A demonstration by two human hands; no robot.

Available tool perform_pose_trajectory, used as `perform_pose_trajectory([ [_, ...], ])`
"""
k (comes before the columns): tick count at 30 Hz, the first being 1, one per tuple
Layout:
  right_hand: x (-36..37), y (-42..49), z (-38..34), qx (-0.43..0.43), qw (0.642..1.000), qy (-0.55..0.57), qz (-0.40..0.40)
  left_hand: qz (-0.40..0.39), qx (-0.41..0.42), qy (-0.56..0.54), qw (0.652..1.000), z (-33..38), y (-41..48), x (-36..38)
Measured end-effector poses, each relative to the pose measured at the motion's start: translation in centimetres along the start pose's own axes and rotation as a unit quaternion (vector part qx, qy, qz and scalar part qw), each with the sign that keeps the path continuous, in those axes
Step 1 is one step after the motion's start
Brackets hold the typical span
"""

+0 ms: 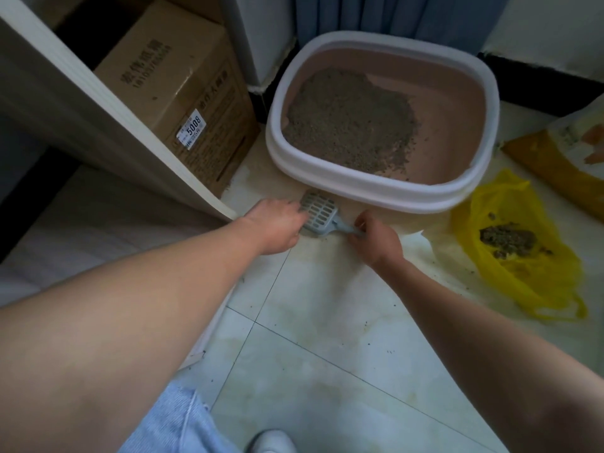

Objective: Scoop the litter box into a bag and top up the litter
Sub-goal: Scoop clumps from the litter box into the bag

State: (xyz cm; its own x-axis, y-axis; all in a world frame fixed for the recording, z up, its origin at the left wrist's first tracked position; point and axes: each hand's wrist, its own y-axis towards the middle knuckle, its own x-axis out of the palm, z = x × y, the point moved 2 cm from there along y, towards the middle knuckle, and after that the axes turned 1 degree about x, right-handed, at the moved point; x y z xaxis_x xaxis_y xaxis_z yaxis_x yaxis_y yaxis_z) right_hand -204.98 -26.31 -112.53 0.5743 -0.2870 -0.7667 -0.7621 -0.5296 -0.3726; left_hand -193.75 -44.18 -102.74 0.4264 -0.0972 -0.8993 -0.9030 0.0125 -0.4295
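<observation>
Litter box (pixel 376 191) holds grey litter (pixel 349 119); yellow bag (pixel 529 282) holds clumps (pixel 508 238).

Home corner, tiled floor (pixel 327 322), litter box (pixel 376 191) (curtain (pixel 359 14) behind), cardboard box (pixel 176 93)

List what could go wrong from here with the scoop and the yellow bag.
1. The yellow bag lies slack on the tiled floor, mouth open, with clumps inside; a knock or careless lift could spill them.
2. The right hand only pinches the scoop by its thin handle, with the left hand at its slotted head; once loaded, it might tip.
3. Around the bag lie loose grains, which may get trodden about.
</observation>
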Motion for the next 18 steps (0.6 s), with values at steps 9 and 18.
perform_pose_trajectory([
  [9,1.0,-0.1,0.4,-0.047,0.992,-0.098,0.066,0.023,0.021,0.019,0.999,1.0,0.3,0.3],
  [18,0.3,-0.7,0.7,-0.06,0.985,-0.135,0.086,0.037,0.04,0.014,0.998,1.6,1.1,-0.1],
])
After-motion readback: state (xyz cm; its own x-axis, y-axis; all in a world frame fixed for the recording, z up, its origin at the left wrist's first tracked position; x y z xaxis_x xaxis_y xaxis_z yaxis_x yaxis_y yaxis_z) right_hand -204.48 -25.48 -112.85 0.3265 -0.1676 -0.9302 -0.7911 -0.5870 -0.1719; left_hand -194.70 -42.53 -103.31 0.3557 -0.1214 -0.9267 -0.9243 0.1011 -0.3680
